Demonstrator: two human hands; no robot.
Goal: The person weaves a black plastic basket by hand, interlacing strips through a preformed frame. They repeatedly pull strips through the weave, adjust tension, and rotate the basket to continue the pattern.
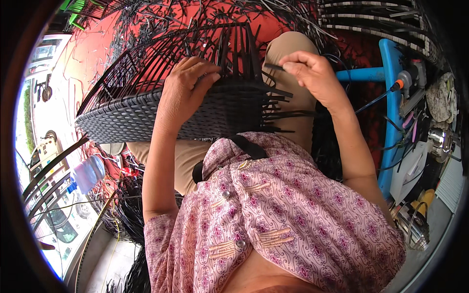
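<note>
A black woven wicker piece [132, 115] lies across my lap, its lower part tightly woven and its upper part a frame with open upright strips. Over its upper woven edge, my left hand [185, 90] curls with thumb and fingers close together; whatever lies between them is hidden. To the right, above my knee, my right hand [315, 75] pinches the end of a flat black plastic strip [274, 67]. Several loose strip ends [288, 115] stick out from the weave's right side.
Black strip scraps [161, 19] litter the red floor [90, 58]. A blue stool [391, 88] stands at the right beside a cluttered surface with a metal kettle [413, 227]. A clear plastic bottle [88, 176] is at the left. Another woven piece [381, 24] is at the far right.
</note>
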